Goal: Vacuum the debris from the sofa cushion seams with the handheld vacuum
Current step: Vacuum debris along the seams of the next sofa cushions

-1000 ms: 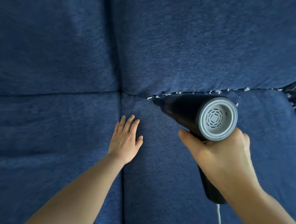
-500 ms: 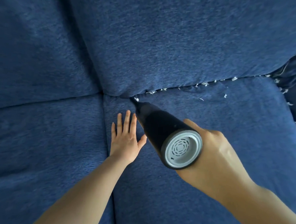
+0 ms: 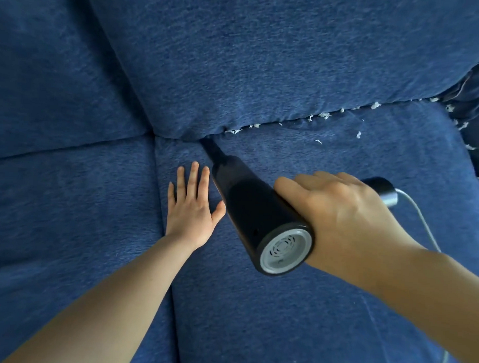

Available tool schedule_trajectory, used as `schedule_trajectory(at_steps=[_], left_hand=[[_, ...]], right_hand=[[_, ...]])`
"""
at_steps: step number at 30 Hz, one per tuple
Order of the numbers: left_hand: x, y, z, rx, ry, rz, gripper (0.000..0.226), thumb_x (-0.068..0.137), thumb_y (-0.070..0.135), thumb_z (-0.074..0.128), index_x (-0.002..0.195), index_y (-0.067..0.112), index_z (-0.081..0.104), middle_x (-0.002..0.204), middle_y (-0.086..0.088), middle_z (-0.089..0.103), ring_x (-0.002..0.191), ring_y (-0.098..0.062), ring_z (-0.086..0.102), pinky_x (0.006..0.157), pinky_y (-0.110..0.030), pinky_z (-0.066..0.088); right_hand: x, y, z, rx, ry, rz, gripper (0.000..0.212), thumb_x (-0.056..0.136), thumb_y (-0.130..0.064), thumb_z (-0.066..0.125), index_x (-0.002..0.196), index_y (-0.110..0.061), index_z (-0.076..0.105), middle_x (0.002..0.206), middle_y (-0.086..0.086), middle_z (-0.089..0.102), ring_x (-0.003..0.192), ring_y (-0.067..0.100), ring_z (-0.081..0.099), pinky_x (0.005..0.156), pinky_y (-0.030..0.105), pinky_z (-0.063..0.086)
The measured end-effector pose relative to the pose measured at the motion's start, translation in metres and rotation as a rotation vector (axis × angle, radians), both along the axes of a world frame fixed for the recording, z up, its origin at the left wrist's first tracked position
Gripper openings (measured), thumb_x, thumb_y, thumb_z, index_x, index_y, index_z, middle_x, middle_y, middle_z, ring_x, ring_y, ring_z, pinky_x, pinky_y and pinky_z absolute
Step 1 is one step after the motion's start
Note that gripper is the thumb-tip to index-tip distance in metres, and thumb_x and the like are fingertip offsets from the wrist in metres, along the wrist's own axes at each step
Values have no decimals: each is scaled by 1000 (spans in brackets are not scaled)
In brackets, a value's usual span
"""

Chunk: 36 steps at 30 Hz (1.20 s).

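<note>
Debris (image 3: pixel 323 115) dots the seam (image 3: pixel 291 123) up-right of the vacuum (image 3: pixel 248 206), whose nozzle is buried in the seam's left end. Best drag it slowly rightward, tip kept deep. Right hand (image 3: pixel 339 214) grips the vacuum's handle; left hand (image 3: pixel 192 206) presses flat on the seat cushion (image 3: pixel 309 310), beside the vacuum.

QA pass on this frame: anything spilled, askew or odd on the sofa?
Yes. White debris bits are strewn along the seam between the back cushion and the seat cushion, with a few loose on the seat and at the right edge. Vacuum nozzle sits at the seam's left end. Nothing looks damaged.
</note>
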State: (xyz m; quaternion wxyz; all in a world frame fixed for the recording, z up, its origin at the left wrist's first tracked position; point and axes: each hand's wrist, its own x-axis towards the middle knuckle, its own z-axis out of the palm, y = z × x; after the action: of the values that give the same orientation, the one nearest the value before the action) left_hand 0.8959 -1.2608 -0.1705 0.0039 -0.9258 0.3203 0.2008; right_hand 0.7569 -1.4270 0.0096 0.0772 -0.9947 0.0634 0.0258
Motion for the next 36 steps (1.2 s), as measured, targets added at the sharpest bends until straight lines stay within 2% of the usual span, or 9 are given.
schedule_trajectory(at_steps=[3, 8, 12, 16, 20, 24, 29, 33, 36], left_hand=[[-3, -3, 4, 10, -8, 1, 83, 84, 52, 9, 152, 11, -18, 159, -7, -27, 146, -32, -25, 121, -50, -4], [-5, -9, 1, -80, -10, 82, 81, 87, 51, 16, 155, 12, -2, 163, -7, -13, 149, -31, -17, 121, -52, 0], [-12, -26, 0, -141, 18, 242, 80, 90, 53, 25, 155, 11, 6, 164, -6, -8, 149, -29, -15, 120, -53, -2], [-27, -53, 6, -150, 34, 424, 79, 91, 47, 30, 155, 10, 0, 163, -6, -13, 148, -30, -18, 120, -54, -5], [-35, -75, 7, -121, 35, 531, 80, 97, 49, 38, 155, 23, -11, 162, -6, -20, 146, -33, -23, 117, -57, -9], [-46, -88, 9, -57, 49, 505, 77, 96, 57, 28, 151, 32, -20, 159, 0, -28, 143, -39, -28, 113, -59, -13], [-56, -92, 20, 31, 9, 446, 83, 95, 25, 37, 151, 24, -24, 158, -5, -30, 143, -42, -26, 117, -61, -5], [-58, -88, 23, 60, -9, 418, 85, 95, 26, 39, 151, 23, -24, 158, -5, -30, 144, -42, -24, 118, -60, -4], [-60, -84, 19, 49, -15, 391, 84, 93, 31, 37, 151, 22, -24, 159, -6, -29, 144, -41, -24, 118, -59, -4]], right_hand=[[2, -7, -6, -39, 27, 28, 25, 64, -28, 74, 79, -18, 57, 63, -1, 56, 59, 28, 57, 59, 33, 40], [-11, -25, 0, -45, 11, 65, 15, 68, -30, 55, 76, -17, 57, 61, -2, 55, 57, 28, 56, 58, 31, 34], [-8, -39, -16, -29, 43, 85, 23, 64, -29, 70, 73, -18, 53, 59, -3, 54, 54, 26, 53, 60, 29, 31], [-6, -51, -18, -12, 20, 92, 44, 60, -26, 79, 72, -22, 37, 58, -6, 48, 53, 21, 35, 59, 29, 32], [-18, -70, -9, -54, 40, 121, 37, 63, -27, 74, 74, -23, 39, 60, -9, 41, 54, 20, 34, 59, 29, 29], [-24, -88, 5, 11, 130, 157, 32, 74, -29, 69, 78, -23, 38, 64, -8, 45, 57, 23, 44, 63, 30, 27], [-9, -94, -1, -13, 107, 197, 31, 80, -35, 64, 82, -23, 36, 72, -7, 49, 64, 25, 42, 68, 32, 29], [-8, -99, -10, -124, 47, 231, 39, 67, -30, 73, 76, -23, 35, 63, -4, 54, 53, 28, 45, 62, 31, 28], [-19, -98, -6, -98, -20, 220, 41, 59, -30, 70, 71, -23, 32, 53, -6, 47, 46, 24, 32, 57, 28, 26]])
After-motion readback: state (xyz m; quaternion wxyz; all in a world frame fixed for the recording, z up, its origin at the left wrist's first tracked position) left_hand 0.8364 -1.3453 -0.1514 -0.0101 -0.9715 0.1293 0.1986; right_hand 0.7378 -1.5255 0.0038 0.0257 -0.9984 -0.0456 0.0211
